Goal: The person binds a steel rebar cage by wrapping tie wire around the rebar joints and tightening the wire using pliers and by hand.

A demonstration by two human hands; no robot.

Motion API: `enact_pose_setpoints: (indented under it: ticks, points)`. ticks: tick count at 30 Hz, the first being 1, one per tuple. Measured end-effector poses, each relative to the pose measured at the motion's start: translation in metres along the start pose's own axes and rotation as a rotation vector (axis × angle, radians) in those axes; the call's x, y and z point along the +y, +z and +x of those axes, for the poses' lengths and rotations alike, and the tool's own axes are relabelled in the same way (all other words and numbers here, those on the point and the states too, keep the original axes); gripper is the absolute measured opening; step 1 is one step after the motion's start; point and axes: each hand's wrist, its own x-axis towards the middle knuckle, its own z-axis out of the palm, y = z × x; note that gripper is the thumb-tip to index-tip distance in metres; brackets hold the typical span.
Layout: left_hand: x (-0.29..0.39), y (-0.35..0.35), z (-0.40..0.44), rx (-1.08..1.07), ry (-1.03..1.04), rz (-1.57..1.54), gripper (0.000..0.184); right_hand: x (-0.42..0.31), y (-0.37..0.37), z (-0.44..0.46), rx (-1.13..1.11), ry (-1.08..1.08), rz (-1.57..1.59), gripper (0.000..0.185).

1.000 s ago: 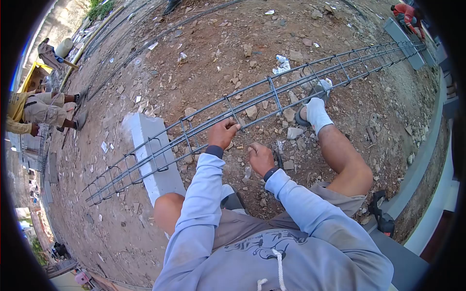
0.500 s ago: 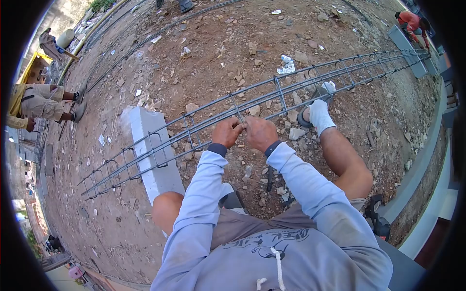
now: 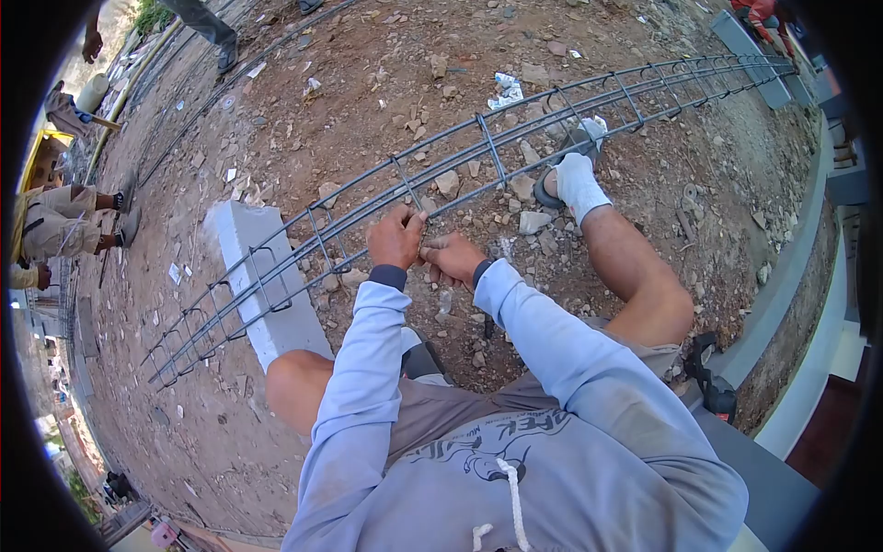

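So, stony dirt ground [image 3: 212, 432] took up most of the view. Next, the rebar cage [image 3: 491, 147]: long, slim, running from 8 o'clock to 2 o'clock, just ahead of the wearer in the grey-blue hoodie [image 3: 543, 460]. Its near end crossed a pale concrete block [image 3: 292, 327] at 9 o'clock and stuck out beyond it; its far end lay by a grey beam [image 3: 734, 39] at 2 o'clock.

3 other people partly visible: khaki shorts [image 3: 64, 225] at 9 o'clock, a dark trouser leg [image 3: 204, 20] near 11, a red sleeve [image 3: 760, 11] at 2, close to the cage's far end.

Wearer's foot in a white wrap [image 3: 579, 184] sat at 1 o'clock, near the cage.

Left hand [image 3: 397, 236] was at the cage's near bar, thumb by a stirrup, fingers curled narrow. Right hand [image 3: 452, 258] sat just beside it at 4 o'clock, fingers also bent in. Couldn't tell what either gripped; fingertips hidden.

Smallest: crumpled white wrapper [image 3: 506, 89] at 1 o'clock, pale stone [image 3: 533, 223] at 2.
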Motion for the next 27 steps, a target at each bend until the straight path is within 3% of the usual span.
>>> enact_pose_setpoints:
  ticks: [2, 4, 5, 7, 8, 12, 15, 16, 18, 23, 27]
  points:
    - [0.008, -0.003, -0.004, 0.035, -0.005, 0.046, 0.026, 0.022, -0.002, -0.005, -0.067, -0.015, 0.344, 0.037]
    - [0.008, 0.004, -0.017, 0.226, -0.004, 0.06, 0.022, 0.05, -0.022, -0.006, 0.169, 0.012, 0.598, 0.04]
    - [0.007, 0.007, -0.026, 0.326, -0.008, 0.072, 0.021, 0.065, -0.035, -0.012, 0.382, 0.072, 0.57, 0.038]
    - [0.017, 0.006, -0.043, 0.33, -0.145, 0.025, 0.021, 0.133, -0.057, 0.001, 0.828, 0.117, -0.492, 0.028]
    - [0.021, 0.006, -0.047, 0.321, -0.175, 0.012, 0.021, 0.137, -0.058, -0.009, 0.709, 0.252, -0.513, 0.031]
    - [0.035, 0.006, -0.046, 0.251, -0.318, -0.079, 0.025, 0.125, -0.021, -0.029, 0.692, 0.383, -0.731, 0.055]
    - [0.003, 0.023, -0.038, 0.039, -0.571, -0.452, 0.03, 0.119, -0.012, -0.02, 0.631, 0.494, -0.747, 0.071]
    - [-0.001, 0.026, -0.038, -0.011, -0.651, -0.797, 0.036, 0.116, -0.01, -0.022, 0.618, 0.522, -0.735, 0.073]
    - [-0.001, 0.033, -0.035, -0.034, -0.672, -0.967, 0.036, 0.109, -0.008, -0.022, 0.622, 0.54, -0.719, 0.078]
    - [0.006, 0.037, -0.036, -0.154, -0.653, -1.318, 0.035, 0.108, -0.005, -0.023, 0.617, 0.487, -0.699, 0.076]
    - [0.003, 0.041, -0.033, -0.115, -0.661, -1.27, 0.033, 0.132, -0.011, -0.012, 0.67, 0.406, -0.759, 0.074]
